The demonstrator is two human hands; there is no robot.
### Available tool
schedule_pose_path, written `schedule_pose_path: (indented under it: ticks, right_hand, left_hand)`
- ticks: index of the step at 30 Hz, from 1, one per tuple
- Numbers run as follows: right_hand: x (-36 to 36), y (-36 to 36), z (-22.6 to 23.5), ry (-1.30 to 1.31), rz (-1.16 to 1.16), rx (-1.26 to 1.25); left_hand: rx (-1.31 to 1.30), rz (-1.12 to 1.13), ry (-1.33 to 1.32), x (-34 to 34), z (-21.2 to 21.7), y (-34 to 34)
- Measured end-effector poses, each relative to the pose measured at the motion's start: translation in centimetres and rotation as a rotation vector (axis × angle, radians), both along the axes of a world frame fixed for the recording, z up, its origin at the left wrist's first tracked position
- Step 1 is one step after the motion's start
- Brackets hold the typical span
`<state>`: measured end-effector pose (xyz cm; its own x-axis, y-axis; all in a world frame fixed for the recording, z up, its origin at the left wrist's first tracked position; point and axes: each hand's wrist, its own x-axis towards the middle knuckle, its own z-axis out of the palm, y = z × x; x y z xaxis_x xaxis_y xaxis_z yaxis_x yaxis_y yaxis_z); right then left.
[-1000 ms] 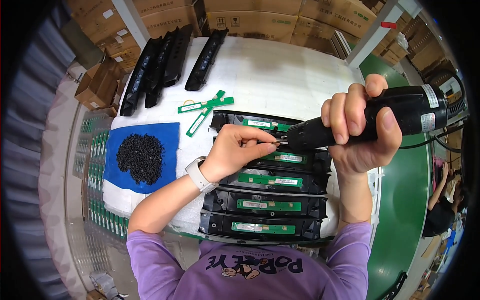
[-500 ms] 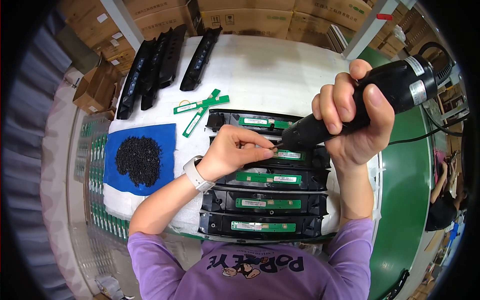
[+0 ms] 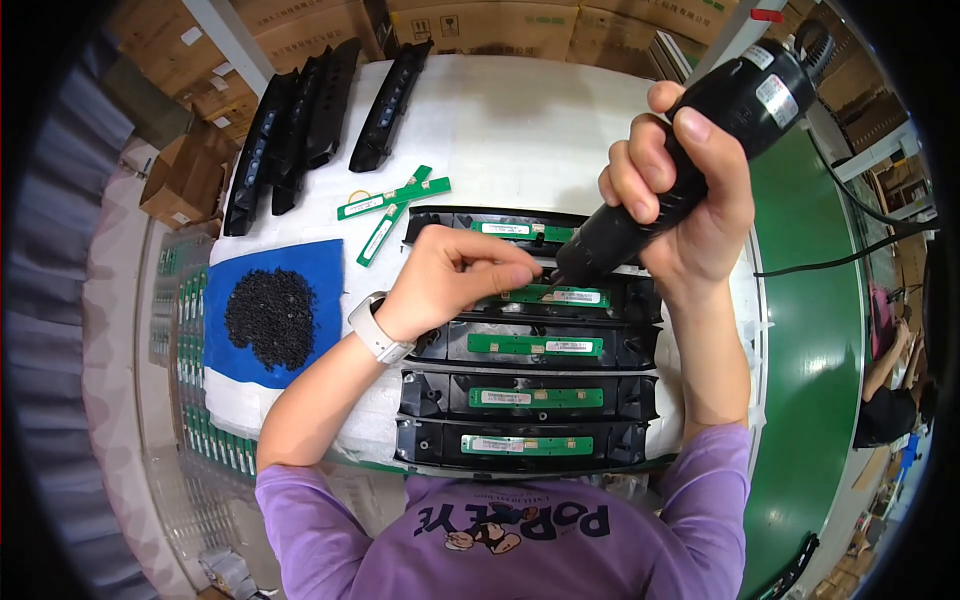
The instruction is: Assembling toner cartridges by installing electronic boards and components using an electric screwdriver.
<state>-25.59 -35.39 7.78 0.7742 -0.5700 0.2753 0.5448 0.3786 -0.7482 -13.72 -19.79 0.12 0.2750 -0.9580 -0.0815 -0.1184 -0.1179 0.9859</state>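
My right hand (image 3: pixel 695 200) is wrapped around a black electric screwdriver (image 3: pixel 610 235), tilted with its nose down and to the left. The bit points at a green circuit board (image 3: pixel 575 296) lying in a black plastic housing, the second from the far end of a row. Just left of the screwdriver's nose, my left hand (image 3: pixel 450 275) holds thumb and index finger pinched together; what they hold, if anything, is too small to make out. More black housings (image 3: pixel 535 345) with green boards lie nearer to me and one lies farther away.
To the left, a heap of small black screws (image 3: pixel 270 318) lies on a blue mat (image 3: pixel 325 262). Loose green boards (image 3: pixel 380 235) lie crossed beyond it. Several black housings (image 3: pixel 392 108) lie at the back left. A black cable (image 3: pixel 850 262) hangs at the right.
The screwdriver has tipped more upright, its nose shifting slightly left and down towards the board. My left fingertips have drawn slightly away from the bit. The whole view has shifted a little.
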Motion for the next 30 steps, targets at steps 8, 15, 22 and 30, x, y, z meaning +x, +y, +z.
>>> schedule_pose_path:
  ticks: [8, 15, 22, 30]
  right_hand:
    - [0.4, -2.7, -0.2, 0.109, -0.113, -0.457]
    - [1.9, -2.0, -2.2, 0.170, -0.089, -0.469]
    - [2.5, -2.0, -3.2, 0.153, -0.081, -0.436]
    - [3.1, -2.2, -4.1, 0.181, 0.029, -0.496]
  left_hand:
    - [-0.112, 0.227, -0.661, 1.3, -0.3, -2.4]
    - [-0.073, 0.091, -0.915, 1.7, -2.4, -4.5]
    - [-0.155, 0.062, -0.727, 2.7, -3.0, -4.7]
    - [-0.008, -0.003, -0.759, 2.9, -2.3, -4.7]
